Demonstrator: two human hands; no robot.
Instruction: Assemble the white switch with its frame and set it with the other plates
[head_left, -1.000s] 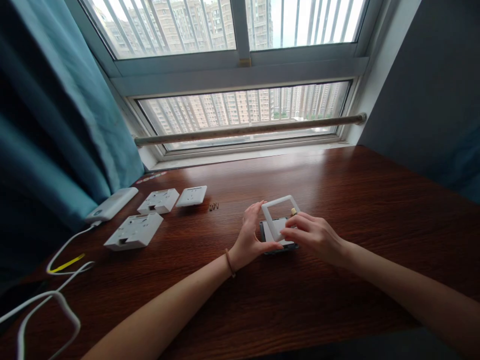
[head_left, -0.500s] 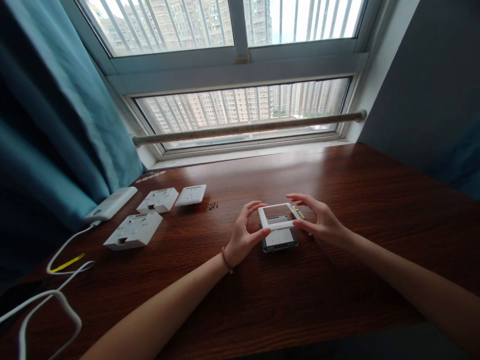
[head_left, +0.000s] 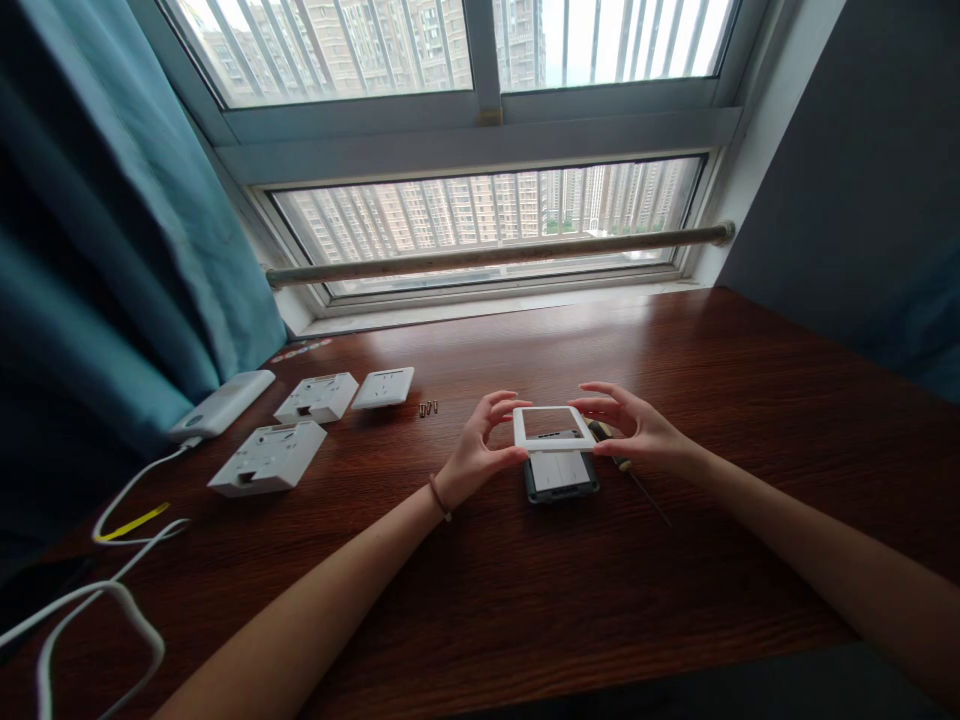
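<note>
A white square switch frame [head_left: 559, 444] is held up between my two hands, tilted a little over the table. My left hand [head_left: 487, 440] grips its left edge with thumb and fingers. On the opposite edge, my right hand [head_left: 637, 430] pinches the frame the same way. Below and partly behind it lies a wall switch [head_left: 561, 475] with white rocker panels and a dark grey base; the frame hides part of its far side. A screwdriver [head_left: 624, 464] with a dark and yellowish handle rests on the table beside the switch, partly under my right hand.
Several small screws [head_left: 428, 408] lie left of my hands. Past them are a white socket panel [head_left: 384, 388] and two white mounting boxes [head_left: 268, 458]. A white power bank [head_left: 225, 405] with a cable and a yellow strip [head_left: 135, 522] are at the far left. A window stands behind the table.
The white frame has turned and levelled between my hands, and it now shows more face-on. My left hand has shifted slightly left, uncovering more of the rocker panels.
</note>
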